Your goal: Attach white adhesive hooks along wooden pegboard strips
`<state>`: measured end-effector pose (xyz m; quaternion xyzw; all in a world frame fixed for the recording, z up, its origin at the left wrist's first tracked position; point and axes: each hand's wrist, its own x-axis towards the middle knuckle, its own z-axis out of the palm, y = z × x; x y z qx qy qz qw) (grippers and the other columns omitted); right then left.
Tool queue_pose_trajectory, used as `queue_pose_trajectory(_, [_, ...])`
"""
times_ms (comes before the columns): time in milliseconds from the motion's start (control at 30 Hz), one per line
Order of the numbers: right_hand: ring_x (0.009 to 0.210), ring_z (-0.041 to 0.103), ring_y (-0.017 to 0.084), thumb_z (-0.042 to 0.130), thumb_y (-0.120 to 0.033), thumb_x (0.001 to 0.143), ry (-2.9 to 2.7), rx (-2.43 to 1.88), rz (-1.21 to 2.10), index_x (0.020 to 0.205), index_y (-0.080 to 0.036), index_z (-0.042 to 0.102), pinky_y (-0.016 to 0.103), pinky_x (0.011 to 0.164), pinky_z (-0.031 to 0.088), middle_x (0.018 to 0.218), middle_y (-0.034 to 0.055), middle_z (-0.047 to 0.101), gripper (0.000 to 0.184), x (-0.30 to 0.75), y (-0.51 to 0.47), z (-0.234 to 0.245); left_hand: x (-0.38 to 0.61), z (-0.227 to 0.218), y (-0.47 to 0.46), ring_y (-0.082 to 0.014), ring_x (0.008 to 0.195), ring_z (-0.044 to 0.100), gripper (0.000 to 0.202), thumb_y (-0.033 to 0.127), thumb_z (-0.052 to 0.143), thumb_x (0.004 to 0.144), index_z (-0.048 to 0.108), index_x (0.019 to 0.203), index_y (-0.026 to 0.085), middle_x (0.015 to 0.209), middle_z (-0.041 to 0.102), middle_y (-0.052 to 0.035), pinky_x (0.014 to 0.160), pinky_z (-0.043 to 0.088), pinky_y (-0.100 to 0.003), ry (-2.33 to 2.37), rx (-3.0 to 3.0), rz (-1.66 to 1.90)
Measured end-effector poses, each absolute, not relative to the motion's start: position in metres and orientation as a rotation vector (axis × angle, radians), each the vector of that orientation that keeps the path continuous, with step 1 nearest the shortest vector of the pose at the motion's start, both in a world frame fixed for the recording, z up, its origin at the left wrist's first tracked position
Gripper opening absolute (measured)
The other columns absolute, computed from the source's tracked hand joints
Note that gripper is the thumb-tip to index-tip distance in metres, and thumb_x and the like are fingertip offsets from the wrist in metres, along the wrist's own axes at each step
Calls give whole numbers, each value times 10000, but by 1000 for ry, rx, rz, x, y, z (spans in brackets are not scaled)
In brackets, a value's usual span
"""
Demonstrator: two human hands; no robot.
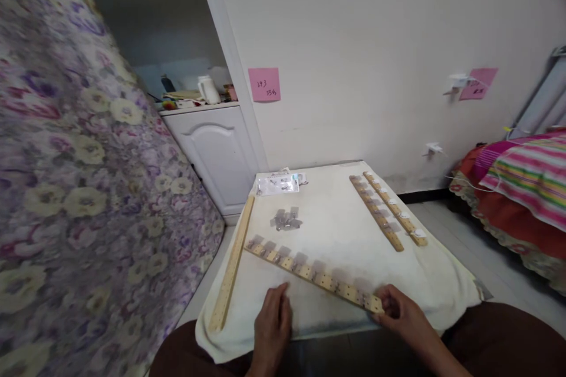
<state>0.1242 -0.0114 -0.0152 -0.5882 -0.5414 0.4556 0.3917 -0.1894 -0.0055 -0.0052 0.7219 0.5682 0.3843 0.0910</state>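
One wooden strip (326,280): pinching 4 o'clock end in right hand (398,311), likely steadying; resting left hand (272,323) at 7 o'clock, grip unclear.

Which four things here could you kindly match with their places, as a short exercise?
1. right hand
2. clear packet
3. left hand
4. small pile

A. far left corner of the cloth
B. between packet and slanted strip
C. at the slanted strip's near end
D. by the cloth's near edge, apart from strips

Pairs: 1-C, 2-A, 3-D, 4-B
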Motion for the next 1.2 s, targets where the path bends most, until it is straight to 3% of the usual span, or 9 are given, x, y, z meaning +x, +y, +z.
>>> queue_pose_trajectory(167, [524,526,106,792,-308,478,-1006,-1274,1582,833,-202,581,210,487,369,640,-44,603,427,121,-14,-9,-189,-9,-1,-159,891,623,277,292,413,900,543,1129,207,945,621,-32,772,517,-290,1720,2102,1090])
queue_pose_trajectory(233, [551,564,102,808,-333,499,-868,-1267,1696,901,-200,602,198,503,397,698,-33,635,471,122,-17,1,-189,-9,-1,-163,898,626,274,296,417,892,554,1114,209,947,629,-33,775,521,-294,1714,2114,1096])
queue_pose_trajectory(500, [564,610,89,744,-387,677,-684,-1203,1856,796,-196,628,174,525,450,692,-5,633,254,116,-26,30,-193,-11,0,-167,906,633,287,308,426,882,568,1116,224,966,642,-28,769,529,-300,1697,2141,1088])
queue_pose_trajectory(767, [554,619,88,784,-354,633,-676,-1183,1908,747,-193,636,162,510,444,695,-3,635,246,114,-26,17,-198,-17,-1,-179,949,622,285,299,409,894,561,1121,221,1000,638,-45,818,521,-324,1653,2098,1061])
queue_pose_trajectory(1200, [599,616,101,776,-324,659,-664,-1037,1851,755,-207,659,215,623,520,750,14,632,191,121,-37,19,-205,-23,3,-176,913,645,239,268,441,867,618,1023,229,953,668,-37,790,541,-286,1568,2155,1141])
